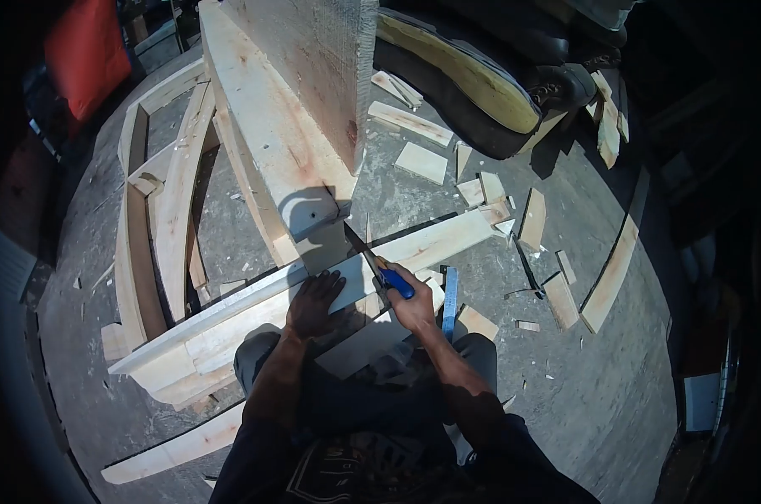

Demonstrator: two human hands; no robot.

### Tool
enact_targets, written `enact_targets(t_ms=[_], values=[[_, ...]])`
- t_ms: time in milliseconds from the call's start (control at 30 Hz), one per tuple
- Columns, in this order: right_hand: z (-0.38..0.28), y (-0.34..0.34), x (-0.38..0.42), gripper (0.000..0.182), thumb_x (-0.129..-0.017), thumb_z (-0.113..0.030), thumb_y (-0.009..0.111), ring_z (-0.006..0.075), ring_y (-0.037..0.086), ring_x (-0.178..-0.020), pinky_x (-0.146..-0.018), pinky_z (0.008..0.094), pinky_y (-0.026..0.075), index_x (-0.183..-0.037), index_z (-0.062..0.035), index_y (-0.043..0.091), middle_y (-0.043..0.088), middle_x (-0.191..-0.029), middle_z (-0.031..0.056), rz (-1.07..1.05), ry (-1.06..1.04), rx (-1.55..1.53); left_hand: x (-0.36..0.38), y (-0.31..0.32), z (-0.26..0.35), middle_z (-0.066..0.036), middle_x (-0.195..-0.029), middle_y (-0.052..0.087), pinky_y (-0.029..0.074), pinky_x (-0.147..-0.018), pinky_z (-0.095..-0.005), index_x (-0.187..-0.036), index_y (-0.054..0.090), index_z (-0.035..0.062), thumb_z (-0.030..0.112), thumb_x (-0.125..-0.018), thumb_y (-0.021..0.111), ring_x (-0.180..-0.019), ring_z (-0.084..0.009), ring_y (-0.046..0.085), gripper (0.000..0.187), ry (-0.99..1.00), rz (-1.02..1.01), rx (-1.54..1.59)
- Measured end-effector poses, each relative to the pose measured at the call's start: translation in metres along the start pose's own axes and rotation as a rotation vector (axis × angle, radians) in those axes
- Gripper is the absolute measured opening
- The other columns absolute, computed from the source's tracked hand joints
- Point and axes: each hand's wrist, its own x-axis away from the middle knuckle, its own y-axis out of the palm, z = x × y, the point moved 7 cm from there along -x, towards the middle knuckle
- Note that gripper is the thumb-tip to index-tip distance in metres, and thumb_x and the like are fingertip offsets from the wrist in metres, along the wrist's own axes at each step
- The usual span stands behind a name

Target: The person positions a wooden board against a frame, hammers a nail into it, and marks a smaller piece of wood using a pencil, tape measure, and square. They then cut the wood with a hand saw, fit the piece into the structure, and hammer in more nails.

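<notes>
My right hand [412, 304] is wrapped round the blue handle [397, 283] of a hand saw, whose dark blade [357, 242] points up and left across a long pale board [435, 244]. To its left, my left hand [316, 301] lies spread on the board, holding nothing. The board runs from lower left to upper right in front of my knees. Just beyond the blade stands a large wooden piece [288, 143], its lower end close to the board. Whether the blade is inside a cut cannot be made out.
Wooden frames [136, 252] lie at the left on the grey floor [599, 370]. Several offcuts [421, 162] are scattered at the right, beside a blue metal bar [450, 294]. Dark shoes [557, 88] with a yellowish sole are at the upper right. A red object [86, 55] stands upper left.
</notes>
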Motion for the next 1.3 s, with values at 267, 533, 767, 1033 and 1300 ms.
enact_targets(t_ms=[267, 533, 767, 1033, 1300], values=[[-0.055, -0.129, 0.169, 0.058, -0.078, 0.004, 0.062, 0.0189, 0.066, -0.117, -0.101, 0.0294, 0.048, -0.135, -0.0066, 0.065, 0.072, -0.123, 0.0139, -0.097, 0.178, -0.035, 0.011, 0.006, -0.002, -0.015, -0.156, 0.046, 0.033, -0.118, -0.0558, -0.149, 0.05, 0.0103, 0.035, -0.08, 0.073, -0.143, -0.0381, 0.044, 0.077, -0.03, -0.051, 0.001], [0.008, -0.014, 0.025, 0.056, -0.081, -0.003, 0.064, 0.0164, 0.067, -0.097, -0.088, 0.0294, 0.052, -0.137, -0.0044, 0.062, 0.073, -0.114, 0.0129, -0.039, 0.103, 0.013, 0.009, -0.002, 0.004, -0.013, -0.153, 0.05, 0.035, -0.117, -0.0536, -0.146, 0.053, 0.0122, 0.04, -0.084, 0.072, -0.143, -0.034, 0.045, 0.07, -0.032, -0.036, -0.013], [-0.047, -0.112, 0.155, 0.059, -0.08, 0.004, 0.06, 0.0129, 0.065, -0.09, -0.082, 0.0281, 0.053, -0.137, -0.0083, 0.063, 0.073, -0.11, 0.0106, -0.082, 0.03, 0.0, 0.01, 0.005, 0.001, -0.015, -0.155, 0.047, 0.032, -0.118, -0.0545, -0.148, 0.05, 0.0084, 0.037, -0.084, 0.071, -0.145, -0.037, 0.041, 0.073, -0.046, -0.061, -0.013], [0.055, -0.005, 0.028, 0.053, -0.081, -0.004, 0.064, 0.0181, 0.07, -0.105, -0.093, 0.0292, 0.052, -0.134, -0.0078, 0.066, 0.073, -0.12, 0.0158, -0.005, 0.236, 0.009, 0.009, -0.006, 0.006, -0.012, -0.153, 0.051, 0.034, -0.118, -0.0513, -0.143, 0.056, 0.0108, 0.04, -0.086, 0.071, -0.143, -0.0329, 0.045, 0.066, -0.037, -0.014, -0.045], [0.022, -0.166, 0.04, 0.062, -0.079, -0.004, 0.064, 0.0319, 0.074, -0.098, -0.086, 0.0378, 0.058, -0.14, -0.0132, 0.06, 0.072, -0.119, 0.0181, 0.166, -0.178, 0.663, 0.01, 0.008, 0.0, -0.012, -0.158, 0.044, 0.031, -0.12, -0.052, -0.149, 0.049, 0.011, 0.041, -0.087, 0.07, -0.147, -0.0331, 0.039, 0.072, -0.046, -0.107, -0.069]])
